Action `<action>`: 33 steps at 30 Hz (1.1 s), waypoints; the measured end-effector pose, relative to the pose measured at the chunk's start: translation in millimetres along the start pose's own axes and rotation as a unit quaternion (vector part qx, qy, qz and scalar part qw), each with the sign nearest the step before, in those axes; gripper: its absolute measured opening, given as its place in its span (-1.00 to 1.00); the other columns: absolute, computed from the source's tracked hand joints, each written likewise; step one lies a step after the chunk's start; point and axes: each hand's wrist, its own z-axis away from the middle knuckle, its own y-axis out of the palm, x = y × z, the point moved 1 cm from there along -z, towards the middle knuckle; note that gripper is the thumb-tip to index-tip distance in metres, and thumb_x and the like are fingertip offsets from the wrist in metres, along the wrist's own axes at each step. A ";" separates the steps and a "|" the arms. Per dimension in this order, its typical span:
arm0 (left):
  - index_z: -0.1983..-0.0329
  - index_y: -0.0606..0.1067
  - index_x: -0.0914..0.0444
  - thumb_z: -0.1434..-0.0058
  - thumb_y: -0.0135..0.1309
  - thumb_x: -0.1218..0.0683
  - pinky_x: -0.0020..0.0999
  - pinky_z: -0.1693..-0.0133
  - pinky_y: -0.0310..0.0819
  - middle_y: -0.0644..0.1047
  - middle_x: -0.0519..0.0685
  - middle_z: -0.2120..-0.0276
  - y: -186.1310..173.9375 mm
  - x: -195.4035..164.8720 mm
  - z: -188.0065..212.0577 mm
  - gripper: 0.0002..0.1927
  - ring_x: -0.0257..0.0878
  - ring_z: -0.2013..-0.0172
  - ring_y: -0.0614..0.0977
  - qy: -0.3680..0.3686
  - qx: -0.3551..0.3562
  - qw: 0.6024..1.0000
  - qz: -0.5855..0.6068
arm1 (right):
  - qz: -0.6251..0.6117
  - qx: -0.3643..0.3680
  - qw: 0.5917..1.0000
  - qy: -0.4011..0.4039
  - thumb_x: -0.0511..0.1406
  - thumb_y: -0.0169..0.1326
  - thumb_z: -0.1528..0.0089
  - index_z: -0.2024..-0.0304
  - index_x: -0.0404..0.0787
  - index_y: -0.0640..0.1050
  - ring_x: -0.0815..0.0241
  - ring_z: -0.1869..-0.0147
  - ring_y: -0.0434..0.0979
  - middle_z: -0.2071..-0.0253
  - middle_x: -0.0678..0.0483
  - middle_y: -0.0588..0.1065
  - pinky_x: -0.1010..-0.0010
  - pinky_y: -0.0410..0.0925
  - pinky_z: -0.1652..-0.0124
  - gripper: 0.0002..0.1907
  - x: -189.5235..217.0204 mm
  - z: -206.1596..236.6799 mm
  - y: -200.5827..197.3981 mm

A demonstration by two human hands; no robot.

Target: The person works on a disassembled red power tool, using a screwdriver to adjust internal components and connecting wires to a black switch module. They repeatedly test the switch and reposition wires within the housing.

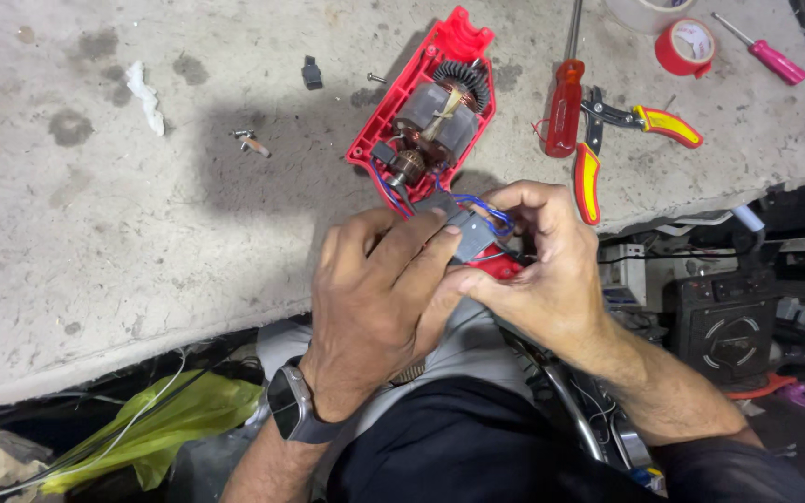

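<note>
A small grey switch block (463,233) is being pinched between the curled fingers of the left hand (379,293) and the right hand (533,265), just below the opened red motor housing (430,102). Right of the housing, a red screwdriver (566,107) and pliers (607,149) are being left lying on the stained concrete tabletop (95,205).

Screwdriver (566,107) lies between motor housing (426,102) and pliers (607,140)

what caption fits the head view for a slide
Both hands, left and right, hold a grey switch wired to an open red motor housing on a concrete bench.
</note>
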 end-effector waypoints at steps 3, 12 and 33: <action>-0.02 0.57 0.30 -0.25 0.29 -0.02 -0.09 0.08 0.39 0.56 -0.01 -0.07 -0.4 -5.1 6.1 -0.62 -0.03 0.06 0.54 -0.024 -0.002 0.999 -0.024 | 0.056 -0.037 0.996 -0.054 -0.31 0.49 -0.04 -0.08 -0.32 0.30 0.21 0.14 0.58 0.13 -0.05 0.53 0.39 0.48 0.14 -0.27 5.4 0.4 13.3; -0.01 0.56 0.34 -0.29 0.26 0.04 -0.17 -0.01 0.55 0.59 0.07 -0.10 -22.3 -11.8 3.9 -0.67 -0.03 0.03 0.63 -0.080 0.006 0.995 -0.053 | -0.093 0.011 0.995 -0.035 -0.36 0.41 -0.11 -0.21 -0.39 0.27 0.07 -0.08 0.68 -0.10 -0.15 0.48 0.33 0.57 -0.03 -0.26 26.1 11.8 27.1; 0.13 0.54 0.33 -0.10 0.42 0.17 -0.19 0.02 0.57 0.56 0.14 -0.06 12.4 -27.4 -8.6 -0.67 0.00 0.01 0.63 -0.127 -0.062 0.986 -0.092 | -0.127 -0.081 0.982 -0.117 -0.49 0.26 -0.32 -0.07 -0.41 0.44 0.13 0.01 0.69 0.01 -0.11 0.59 0.37 0.59 -0.02 -0.67 -30.0 -25.1 -45.8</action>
